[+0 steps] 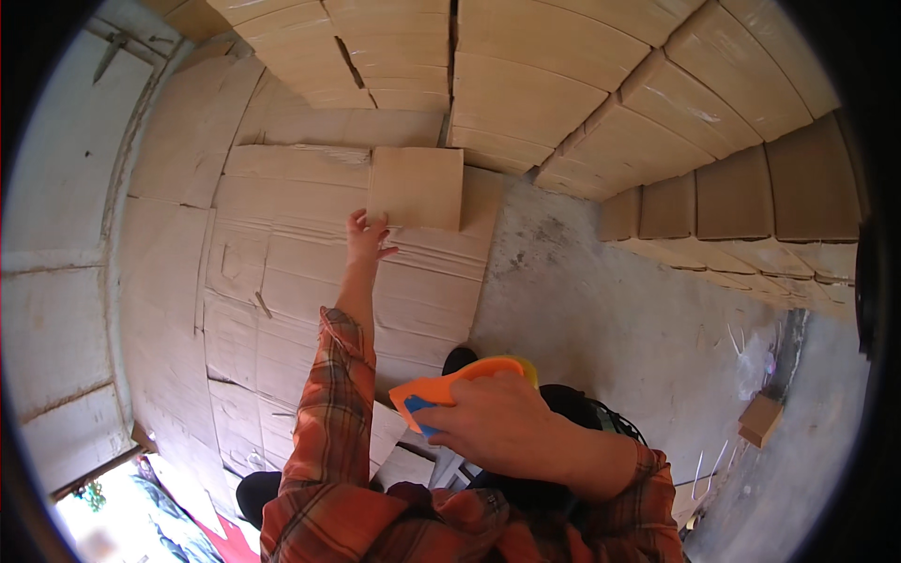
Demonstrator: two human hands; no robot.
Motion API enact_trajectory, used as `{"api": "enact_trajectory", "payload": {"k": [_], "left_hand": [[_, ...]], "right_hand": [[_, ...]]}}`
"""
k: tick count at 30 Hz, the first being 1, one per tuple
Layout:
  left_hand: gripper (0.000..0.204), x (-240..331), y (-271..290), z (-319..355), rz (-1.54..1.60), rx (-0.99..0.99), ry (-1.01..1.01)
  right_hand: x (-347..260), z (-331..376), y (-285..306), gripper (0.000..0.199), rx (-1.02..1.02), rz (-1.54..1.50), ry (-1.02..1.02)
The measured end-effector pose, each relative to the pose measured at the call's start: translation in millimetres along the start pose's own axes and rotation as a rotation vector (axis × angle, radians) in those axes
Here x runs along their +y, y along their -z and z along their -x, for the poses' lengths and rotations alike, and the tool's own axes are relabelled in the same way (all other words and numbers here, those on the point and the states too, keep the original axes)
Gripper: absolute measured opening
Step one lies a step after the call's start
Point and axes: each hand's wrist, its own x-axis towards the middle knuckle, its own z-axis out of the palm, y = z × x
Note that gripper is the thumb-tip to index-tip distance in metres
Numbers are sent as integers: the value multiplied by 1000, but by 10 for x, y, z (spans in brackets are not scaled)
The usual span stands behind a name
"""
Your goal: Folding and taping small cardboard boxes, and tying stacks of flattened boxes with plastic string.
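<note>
Stretched forward, my left hand (368, 238) has its fingers spread at the near left corner of a square brown cardboard box (418, 188). Its fingertips reach the box's edge; whether they press on it I cannot tell. The box rests on flattened cardboard sheets (319, 253). Close to my body, my right hand (502, 422) is closed around an orange tape dispenser (427, 389) with a blue part near its tip and a yellow edge behind. My palm and fingers hide much of the dispenser.
Stacked cartons (526, 75) rise along the far side, and more cartons (732, 197) stand at the right. Concrete floor (563, 272) shows beside the sheets. A small open box (760, 419) lies far right. A pale metal panel (56, 216) borders the left.
</note>
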Motion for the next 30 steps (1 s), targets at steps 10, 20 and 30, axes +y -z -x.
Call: {"api": "enact_trajectory", "payload": {"k": [10,20,30], "left_hand": [[58,-534,-462,109,-39,-199,30],[69,-915,-1821,902,-42,-428,-34],[75,-816,-1834,954,-99,-725,76]], "right_hand": [[-30,26,59,21,33,-10,31],[82,284,16,26,76,80,-84],[212,394,68,27,101,101,-84]]}}
